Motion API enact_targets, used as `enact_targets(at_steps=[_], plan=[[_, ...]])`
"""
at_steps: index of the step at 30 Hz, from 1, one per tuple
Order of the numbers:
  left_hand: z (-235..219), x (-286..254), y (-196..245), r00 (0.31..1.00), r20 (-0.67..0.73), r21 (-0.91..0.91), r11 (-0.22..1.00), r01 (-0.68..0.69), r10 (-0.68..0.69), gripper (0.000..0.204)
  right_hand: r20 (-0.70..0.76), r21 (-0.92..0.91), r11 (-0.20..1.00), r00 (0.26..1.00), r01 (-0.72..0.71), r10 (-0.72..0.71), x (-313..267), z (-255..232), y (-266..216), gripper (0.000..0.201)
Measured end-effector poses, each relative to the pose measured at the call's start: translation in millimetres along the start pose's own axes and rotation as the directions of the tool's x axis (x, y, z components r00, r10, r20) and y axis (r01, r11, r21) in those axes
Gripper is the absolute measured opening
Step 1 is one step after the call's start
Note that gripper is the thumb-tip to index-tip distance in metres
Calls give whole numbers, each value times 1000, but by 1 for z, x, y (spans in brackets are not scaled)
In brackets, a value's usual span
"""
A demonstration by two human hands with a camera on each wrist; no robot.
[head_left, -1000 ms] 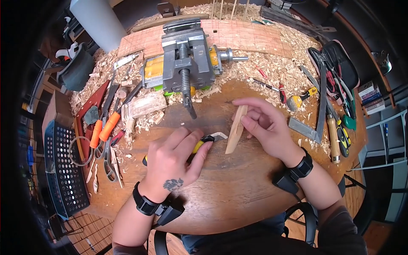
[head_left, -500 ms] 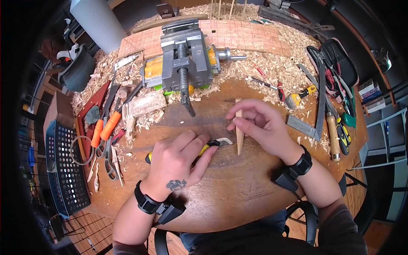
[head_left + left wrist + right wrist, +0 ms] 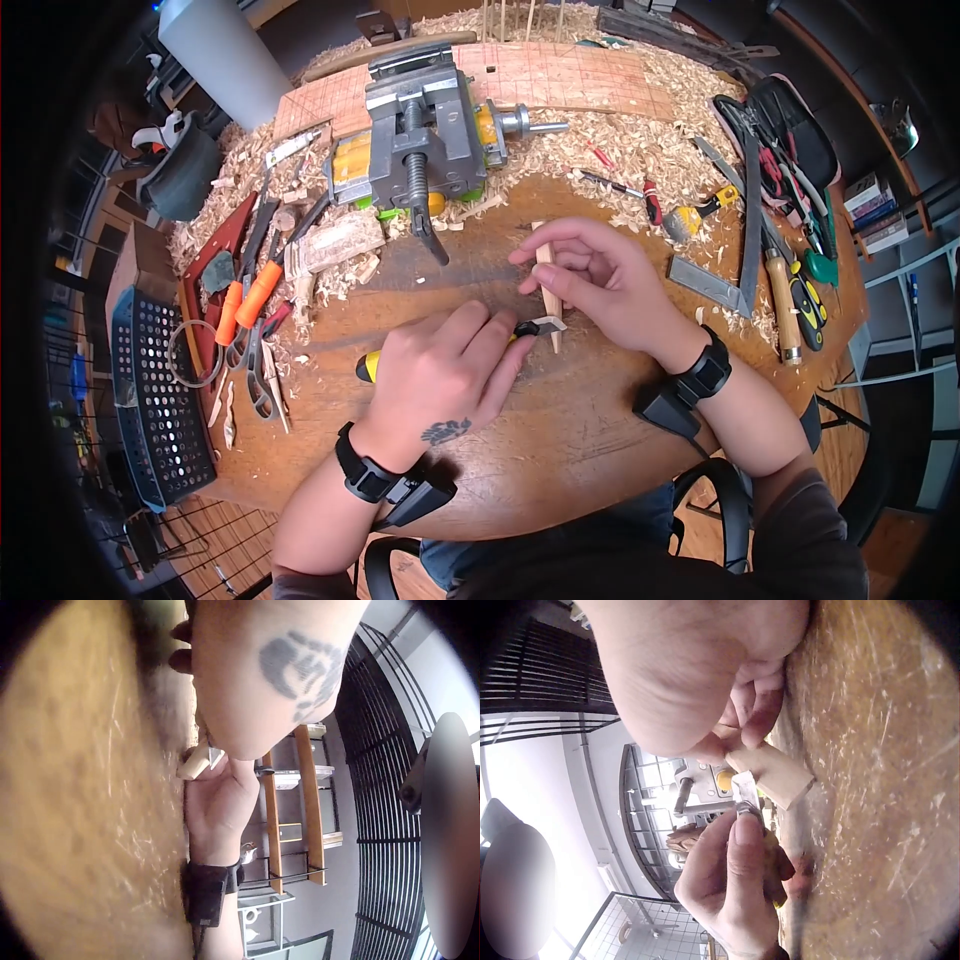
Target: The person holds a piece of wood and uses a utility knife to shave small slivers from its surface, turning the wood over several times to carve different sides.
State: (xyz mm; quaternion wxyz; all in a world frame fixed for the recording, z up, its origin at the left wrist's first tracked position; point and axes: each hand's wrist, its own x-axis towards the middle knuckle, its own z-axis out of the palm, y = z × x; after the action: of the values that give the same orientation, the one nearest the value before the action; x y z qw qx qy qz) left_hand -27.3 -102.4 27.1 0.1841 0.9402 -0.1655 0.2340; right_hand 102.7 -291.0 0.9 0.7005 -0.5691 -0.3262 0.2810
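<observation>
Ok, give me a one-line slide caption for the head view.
Left hand grips a knife against a wood stick held by the right hand, vise behind.

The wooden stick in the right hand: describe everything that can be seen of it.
The wooden stick is a slim, pale piece of bare wood, flat-sided and tapering toward its near end, which rests on the round wooden table. The right hand holds it, fingers curled round its upper part, so it stands steeply over the tabletop. The metal blade of the yellow-handled knife, gripped by the left hand, meets its lower end. The right wrist view shows a squarish, clean-cut end face.
</observation>
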Motion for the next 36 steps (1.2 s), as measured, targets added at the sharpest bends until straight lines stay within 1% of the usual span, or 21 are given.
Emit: enact_targets(at_steps=[2, 4, 14, 16, 17, 19, 22, 24, 25, 28, 30, 31, 33, 36], plan=[[2, 3, 1, 1000, -22, 18, 1000, -2, 3, 20, -5, -4, 1000, 1000, -8, 8, 0, 0, 0, 28], [2, 4, 1, 999, -44, 35, 999, -3, 5, 21, -9, -1, 1000, 1000, 14, -14, 1, 1, 2, 28], [3, 0, 3, 1000, -8, 81, 997, -16, 17, 24, -34, -14, 1000, 999, -7, 6, 2, 0, 0, 27], [2, -1, 3, 1000, 2, 80, 997, -15, 15, 25, -38, -18, 999, 999, -38, 38, 1, 0, -2, 27], [1, -2, 2, 999, 21, 79, 996, -33, 31, 25, -38, -18, 999, 999, -38, 38, 1, 0, -1, 27], [1, -3, 1, 998, 41, 78, 996, -51, 48, 25, -38, 10, 1000, 999, 25, -24, 2, 0, 3, 27], [4, -7, 2, 996, 26, 94, 991, -91, 89, 21, -47, 15, 1000, 999, 11, -10, 2, 0, 3, 27], [3, -9, 2, 986, 103, 67, 988, -141, 134, 20, -49, 17, 1000, 999, 13, -12, 3, 0, 4, 27], [3, -9, 2, 985, 103, 66, 988, -143, 136, 20, -49, 20, 1000, 999, 15, -14, 3, 0, 4, 27], [3, -7, 3, 987, 76, 18, 990, -140, 138, 20, -59, 18, 1000, 998, 5, -4, 2, 1, 5, 27], [4, -2, 1, 996, -29, 43, 996, -77, 78, 20, -52, 0, 1000, 999, -9, 9, 2, 0, 3, 27], [5, 0, 1, 996, -28, 42, 996, -79, 81, 20, -42, -19, 999, 999, -25, 25, 1, 0, 2, 27], [7, 3, 0, 995, -87, 94, 995, -40, 48, 20, -42, -32, 999, 999, -28, 27, 1, -1, 2, 27], [8, 2, -1, 995, -88, 96, 995, -40, 49, 19, -55, -41, 999, 998, -16, 14, 2, 1, 3, 27]])
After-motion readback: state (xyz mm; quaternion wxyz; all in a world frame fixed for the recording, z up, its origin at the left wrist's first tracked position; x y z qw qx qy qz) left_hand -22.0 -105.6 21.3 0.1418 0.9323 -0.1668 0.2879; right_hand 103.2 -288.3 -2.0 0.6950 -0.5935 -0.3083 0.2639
